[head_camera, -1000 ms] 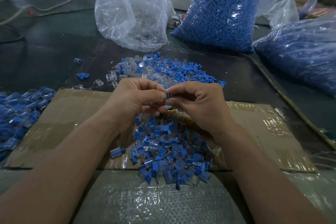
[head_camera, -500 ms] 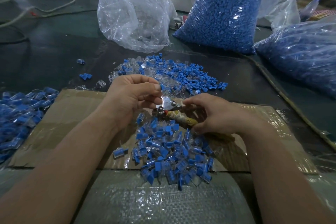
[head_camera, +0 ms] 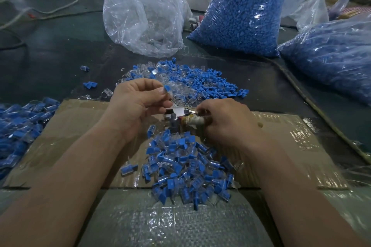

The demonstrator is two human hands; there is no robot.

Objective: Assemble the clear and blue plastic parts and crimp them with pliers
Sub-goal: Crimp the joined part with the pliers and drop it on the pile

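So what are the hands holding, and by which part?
Left hand pinches a blue-and-clear part near its blue end; right hand grips pliers by the wrapped handle.

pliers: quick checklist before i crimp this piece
1. Left hand pinches the clear and blue part: ok.
2. Right hand grips the pliers by the taped handles: ok.
3. Part set between the jaws: not ok, it is held apart from the pliers' head.
4. Blue piece fully seated in the clear one: cannot tell.
5. Jaws open wide enough: cannot tell.
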